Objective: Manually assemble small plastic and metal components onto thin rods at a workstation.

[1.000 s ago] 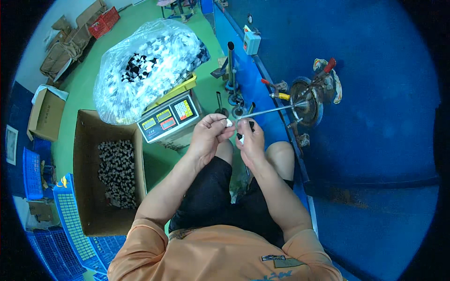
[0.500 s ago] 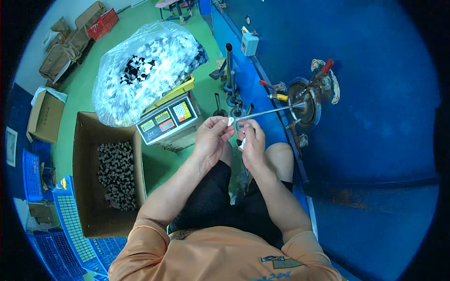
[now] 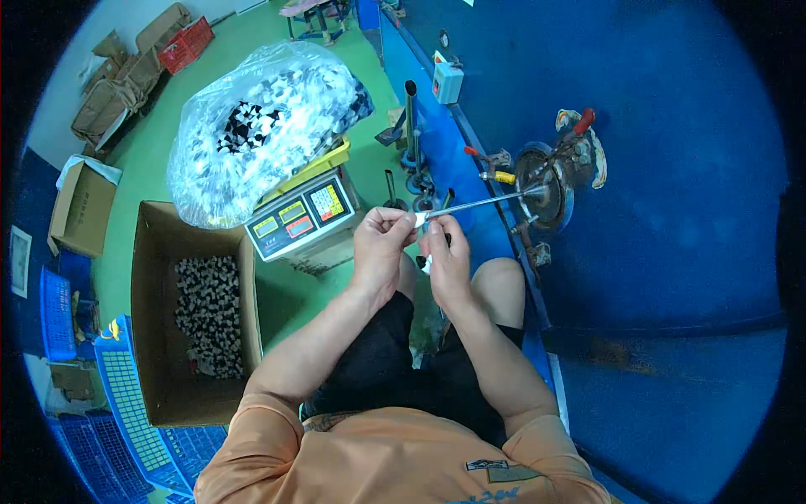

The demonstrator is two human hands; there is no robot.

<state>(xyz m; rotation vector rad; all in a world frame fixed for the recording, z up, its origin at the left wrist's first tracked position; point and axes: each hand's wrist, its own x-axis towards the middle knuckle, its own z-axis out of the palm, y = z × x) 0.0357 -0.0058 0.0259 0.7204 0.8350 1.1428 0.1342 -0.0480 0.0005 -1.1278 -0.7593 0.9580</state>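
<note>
My left hand [image 3: 379, 244] pinches a small white part [image 3: 419, 219] at the near tip of a thin metal rod [image 3: 483, 202]. The rod sticks out toward me from a round metal fixture [image 3: 547, 181] on the blue bench. My right hand [image 3: 447, 252] sits just below the rod's tip, fingers curled around more small white pieces that barely show. Both hands hover above my knees, close together and almost touching.
A weighing scale [image 3: 300, 218] stands left of my hands, with a clear bag [image 3: 256, 126] of black-and-white parts on it. An open cardboard box [image 3: 159, 336] with similar parts lies on the green floor. Blue crates [image 3: 126, 403] sit lower left; a red-handled tool [image 3: 579, 126] beside the fixture.
Both hands have stayed at the rod's tip with only small finger shifts; the left hand's fingers have closed in on the white part at the tip.
</note>
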